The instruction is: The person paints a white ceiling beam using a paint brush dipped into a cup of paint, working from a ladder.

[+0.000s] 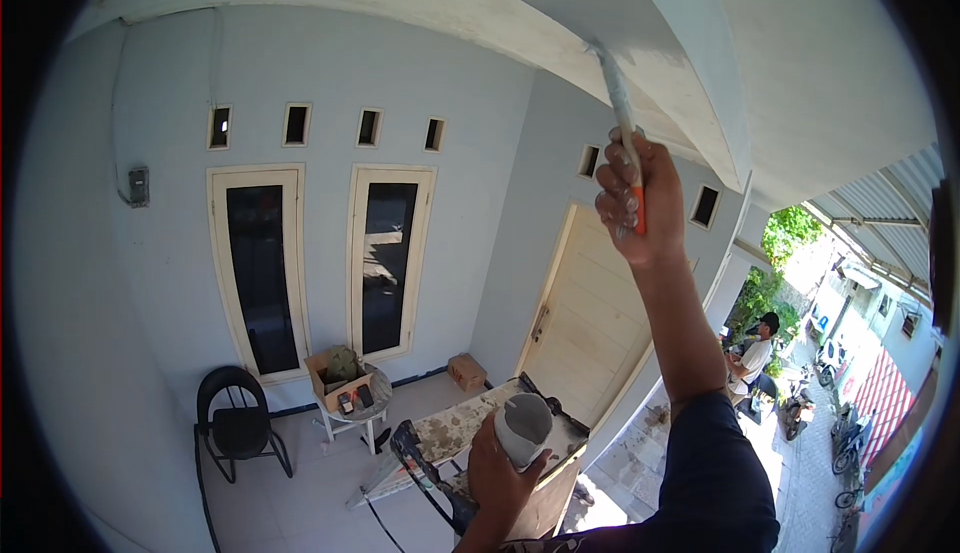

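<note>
Raised high, my right hand [640, 193] is closed around the handle of a paintbrush [618, 93], which has an orange end. The brush tip touches the grey painted face of the ceiling beam [640, 28]. Spots of paint show on my fingers. Lower down, my left hand [500, 478] grips a cup of grey paint [524, 428], its round top turned toward me. Beneath that hand is the paint-spattered top of a ladder or stand [455, 431].
A black chair [238, 418] and a white stool [350, 418] bearing a cardboard box [325, 378] stand by the windows. Another box [466, 372] sits near the closed door [585, 303]. Outside at right, a person [752, 358] is near parked motorbikes [850, 443].
</note>
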`<state>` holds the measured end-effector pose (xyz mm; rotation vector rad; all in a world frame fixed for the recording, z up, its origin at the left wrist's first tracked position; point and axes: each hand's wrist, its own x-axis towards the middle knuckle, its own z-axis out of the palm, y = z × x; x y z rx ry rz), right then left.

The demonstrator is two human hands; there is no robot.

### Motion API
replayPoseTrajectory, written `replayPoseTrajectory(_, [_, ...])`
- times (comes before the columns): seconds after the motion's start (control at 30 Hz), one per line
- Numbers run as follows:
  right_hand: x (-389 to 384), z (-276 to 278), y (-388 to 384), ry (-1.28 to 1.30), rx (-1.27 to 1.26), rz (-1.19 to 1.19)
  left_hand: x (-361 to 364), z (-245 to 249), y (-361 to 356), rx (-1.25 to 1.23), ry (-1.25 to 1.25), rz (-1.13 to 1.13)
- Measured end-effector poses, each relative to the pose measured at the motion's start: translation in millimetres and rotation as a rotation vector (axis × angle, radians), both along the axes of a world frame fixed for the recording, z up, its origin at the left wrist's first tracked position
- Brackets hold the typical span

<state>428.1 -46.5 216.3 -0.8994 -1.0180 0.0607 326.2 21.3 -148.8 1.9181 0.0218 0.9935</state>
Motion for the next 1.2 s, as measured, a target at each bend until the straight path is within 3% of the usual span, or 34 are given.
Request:
replayPoseTrajectory(0.1, [-15, 29, -17, -0.008, -0.004, -0.044, -1, 1, 0, 0.010, -0.021, 0.004])
replayPoseTrajectory(0.23, [-17, 3, -26, -0.106, 0.034, -0.145, 0, 3, 0, 0.019, -0.005, 0.018])
replayPoseTrajectory(0.37, [-15, -15, -21, -0.036, 0.047, -0.110, -1, 1, 1, 0.046, 0.000, 0.010])
replayPoseTrajectory(0.43, [-9, -2, -18, 0.108, -0.066, -0.059, -1, 1, 0, 0.032, -0.002, 0.002])
replayPoseTrajectory(0.57, [-13, 45, -25, 0.076, -0.125, -0.028, -2, 2, -3, 0.017, 0.017, 0.032])
replayPoseTrajectory(0.7, [-25, 18, -39, -0.098, -0.037, -0.106, 0, -1, -1, -0.003, -0.010, 0.004])
replayPoseTrajectory(0.87, [-26, -5, -36, 0.014, -0.037, -0.141, -2, 2, -2, 0.018, 0.012, 0.024])
replayPoseTrajectory(0.97, [-15, 6, -36, 0.106, -0.115, -0.093, -2, 3, -2, 0.021, 0.004, 0.023])
replayPoseTrajectory(1.07, [-4, 35, -45, 0.015, -0.104, -0.170, 0, -1, -4, -0.006, 0.008, 0.018])
replayPoseTrajectory(1.2, [-18, 11, -48, -0.086, 0.011, -0.198, 2, -3, -3, -0.050, 0.013, -0.013])
